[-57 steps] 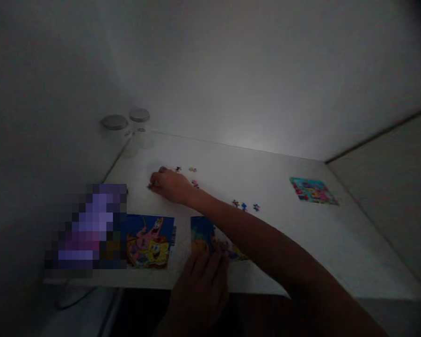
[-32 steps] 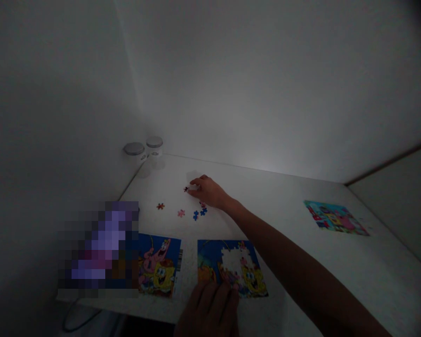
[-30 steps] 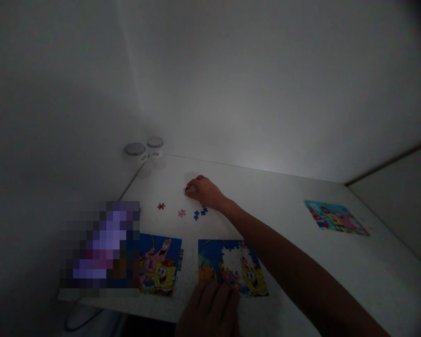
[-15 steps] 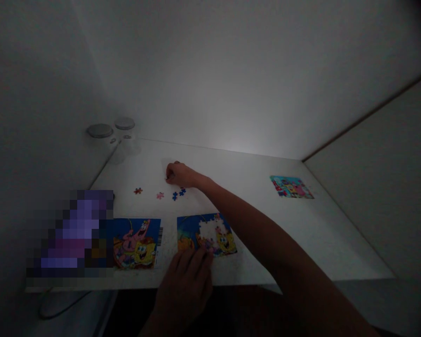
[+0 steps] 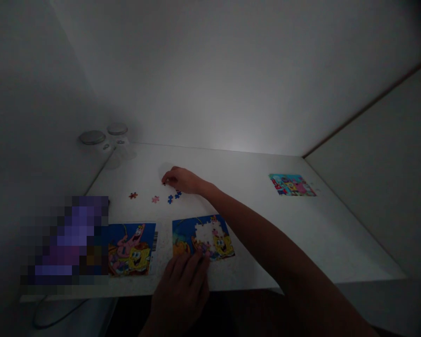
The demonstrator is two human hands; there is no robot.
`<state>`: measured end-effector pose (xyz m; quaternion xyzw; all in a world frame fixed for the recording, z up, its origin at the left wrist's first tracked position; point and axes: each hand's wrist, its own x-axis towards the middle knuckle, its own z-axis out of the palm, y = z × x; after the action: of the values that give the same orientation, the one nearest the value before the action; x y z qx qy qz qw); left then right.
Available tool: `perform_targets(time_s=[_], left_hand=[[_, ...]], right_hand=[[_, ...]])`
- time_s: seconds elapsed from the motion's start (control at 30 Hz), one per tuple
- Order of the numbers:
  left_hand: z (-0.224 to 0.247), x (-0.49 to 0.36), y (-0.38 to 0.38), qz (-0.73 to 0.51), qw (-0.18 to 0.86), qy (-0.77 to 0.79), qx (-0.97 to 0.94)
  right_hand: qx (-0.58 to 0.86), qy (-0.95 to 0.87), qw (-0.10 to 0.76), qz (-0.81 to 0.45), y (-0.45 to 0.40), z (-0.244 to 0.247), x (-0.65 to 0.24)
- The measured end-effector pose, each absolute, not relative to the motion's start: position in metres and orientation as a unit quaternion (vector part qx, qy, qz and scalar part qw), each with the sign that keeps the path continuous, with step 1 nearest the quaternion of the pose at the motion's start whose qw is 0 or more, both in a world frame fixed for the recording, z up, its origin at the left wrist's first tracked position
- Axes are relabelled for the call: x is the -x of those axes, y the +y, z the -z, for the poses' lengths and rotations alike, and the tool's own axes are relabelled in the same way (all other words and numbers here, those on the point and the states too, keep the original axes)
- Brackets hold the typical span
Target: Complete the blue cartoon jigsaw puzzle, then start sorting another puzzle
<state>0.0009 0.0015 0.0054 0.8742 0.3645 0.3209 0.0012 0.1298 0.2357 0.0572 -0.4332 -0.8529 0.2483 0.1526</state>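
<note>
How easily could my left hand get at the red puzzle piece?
Probably easily: the left hand sits at the near edge of the part-built puzzle, and only a flat picture lies before the red piece. The right hand is off to its right, so the way looks free.

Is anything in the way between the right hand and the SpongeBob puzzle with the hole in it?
Only two blue puzzle pieces lie flat on the white table, just below the right hand and above the unfinished SpongeBob puzzle. Nothing taller stands between hand and puzzle.
</note>
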Motion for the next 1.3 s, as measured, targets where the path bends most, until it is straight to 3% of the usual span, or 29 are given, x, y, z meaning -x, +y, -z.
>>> perform_targets(time_s=[0.13,0.37,0.73,1.3], left_hand=[[0.000,-0.002,0.003,-0.345,-0.016,0.365,-0.865],[0.002,-0.006,0.010,-0.378,-0.061,0.360,-0.851],[0.008,-0.009,0.012,-0.393,-0.098,0.360,-0.841],[0.001,-0.005,0.003,-0.353,-0.021,0.377,-0.856]], right_hand=[[0.479,-0.819,0.225,-0.222,0.232,-0.058,-0.160],[0.530,-0.795,0.174,-0.240,0.200,-0.051,-0.221],[0.655,-0.665,0.223,-0.281,0.131,-0.040,-0.304],[0.593,-0.683,0.163,-0.395,0.106,-0.066,-0.326]])
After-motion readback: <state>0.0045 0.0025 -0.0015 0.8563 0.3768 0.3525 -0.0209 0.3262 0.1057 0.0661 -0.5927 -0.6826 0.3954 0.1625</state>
